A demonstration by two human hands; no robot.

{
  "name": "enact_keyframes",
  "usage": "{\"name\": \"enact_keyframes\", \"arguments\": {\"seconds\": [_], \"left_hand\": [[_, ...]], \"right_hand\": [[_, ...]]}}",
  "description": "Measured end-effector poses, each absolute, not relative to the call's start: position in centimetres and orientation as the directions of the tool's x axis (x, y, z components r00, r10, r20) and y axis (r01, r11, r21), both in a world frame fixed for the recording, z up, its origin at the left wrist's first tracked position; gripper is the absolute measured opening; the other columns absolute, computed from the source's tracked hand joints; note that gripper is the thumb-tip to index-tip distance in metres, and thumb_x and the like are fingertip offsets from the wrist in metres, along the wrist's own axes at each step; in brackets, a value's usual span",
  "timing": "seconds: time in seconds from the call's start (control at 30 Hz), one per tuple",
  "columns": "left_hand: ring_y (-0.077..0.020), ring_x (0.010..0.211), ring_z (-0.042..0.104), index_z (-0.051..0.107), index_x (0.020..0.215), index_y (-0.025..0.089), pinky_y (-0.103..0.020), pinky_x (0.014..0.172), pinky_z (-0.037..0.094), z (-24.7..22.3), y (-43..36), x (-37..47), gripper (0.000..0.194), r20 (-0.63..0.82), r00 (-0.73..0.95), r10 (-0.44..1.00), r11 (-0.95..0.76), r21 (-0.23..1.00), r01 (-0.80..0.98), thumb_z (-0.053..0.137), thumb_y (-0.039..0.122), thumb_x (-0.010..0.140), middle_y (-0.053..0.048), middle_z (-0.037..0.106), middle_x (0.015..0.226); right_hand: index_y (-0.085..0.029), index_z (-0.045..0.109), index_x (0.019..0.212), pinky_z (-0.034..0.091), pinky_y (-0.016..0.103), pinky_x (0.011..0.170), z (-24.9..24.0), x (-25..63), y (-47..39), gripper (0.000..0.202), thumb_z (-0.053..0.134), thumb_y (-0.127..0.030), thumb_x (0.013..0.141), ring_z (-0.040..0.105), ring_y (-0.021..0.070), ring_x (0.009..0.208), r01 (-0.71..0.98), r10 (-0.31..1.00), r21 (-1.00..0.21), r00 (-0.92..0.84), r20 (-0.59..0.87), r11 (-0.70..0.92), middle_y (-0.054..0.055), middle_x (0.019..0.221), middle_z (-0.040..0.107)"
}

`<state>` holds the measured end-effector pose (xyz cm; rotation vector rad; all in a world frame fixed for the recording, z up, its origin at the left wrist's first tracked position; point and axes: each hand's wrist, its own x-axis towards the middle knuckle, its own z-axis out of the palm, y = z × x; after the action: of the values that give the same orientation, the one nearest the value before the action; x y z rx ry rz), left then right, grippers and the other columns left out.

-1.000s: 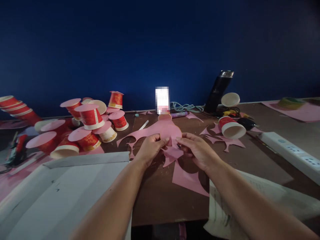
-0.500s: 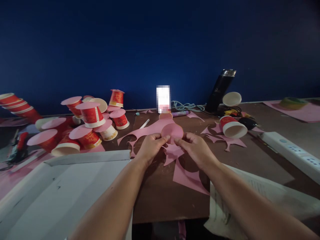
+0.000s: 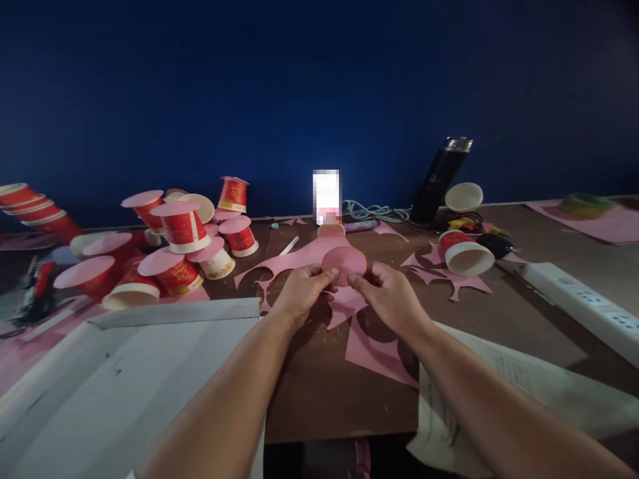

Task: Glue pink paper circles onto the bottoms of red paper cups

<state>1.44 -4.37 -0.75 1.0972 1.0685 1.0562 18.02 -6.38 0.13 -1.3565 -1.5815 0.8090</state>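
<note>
A round pink paper disc (image 3: 344,261) is held up above the table between both hands. My left hand (image 3: 302,291) pinches its lower left edge, thumb on the near face. On the lower right edge, my right hand (image 3: 388,293) grips it the same way; the fingers behind the disc are partly hidden. Under and around the hands lie pink paper offcuts (image 3: 374,352) with curved cut-outs. To the left is a heap of red paper cups (image 3: 182,229), several with pink discs on their bases.
A white shallow box (image 3: 164,392) fills the near left, with a printed sheet (image 3: 479,399) at near right. Beyond are a lit phone screen (image 3: 326,193), a leaning black flask (image 3: 439,179), a tipped red cup (image 3: 464,254) and a white power strip (image 3: 579,299).
</note>
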Motion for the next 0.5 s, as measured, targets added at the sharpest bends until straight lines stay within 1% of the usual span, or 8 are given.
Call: {"name": "enact_keyframes", "arguments": {"seconds": [0.2,0.37,0.5], "left_hand": [[-0.009,0.059,0.054,0.069,0.081,0.012,-0.02,0.053,0.043,-0.93,-4.42,1.42,0.034,-0.113,0.189,0.975,0.14,0.981,-0.132,0.076,0.043,0.069,-0.004,0.06,0.068],[-0.0087,0.06,0.052,0.07,0.08,0.013,-0.021,0.055,0.043,-0.63,-4.56,1.41,0.032,-0.088,0.21,0.974,0.113,0.988,-0.11,0.075,0.043,0.069,-0.004,0.062,0.073],[-0.0095,0.061,0.051,0.07,0.08,0.013,-0.022,0.057,0.042,-0.25,-4.71,1.42,0.032,-0.055,0.226,0.973,0.075,0.994,-0.08,0.078,0.04,0.064,-0.004,0.062,0.073]], "right_hand": [[-0.016,0.064,0.077,0.037,0.025,0.058,-0.05,17.85,-6.51,0.022,0.059,-0.037,0.081,0.049,0.0127,0.061,0.495,0.964,-0.836,-0.008,0.267,0.236,-0.001,0.068,0.059],[-0.016,0.065,0.079,0.038,0.026,0.06,-0.03,17.81,-6.56,0.022,0.059,-0.037,0.081,0.051,0.0136,0.064,0.502,0.964,-0.834,0.004,0.266,0.228,0.0,0.071,0.061],[-0.017,0.064,0.079,0.038,0.026,0.061,-0.11,17.87,-6.49,0.022,0.06,-0.039,0.081,0.052,0.014,0.065,0.491,0.966,-0.841,0.002,0.26,0.225,0.001,0.071,0.062]]}}
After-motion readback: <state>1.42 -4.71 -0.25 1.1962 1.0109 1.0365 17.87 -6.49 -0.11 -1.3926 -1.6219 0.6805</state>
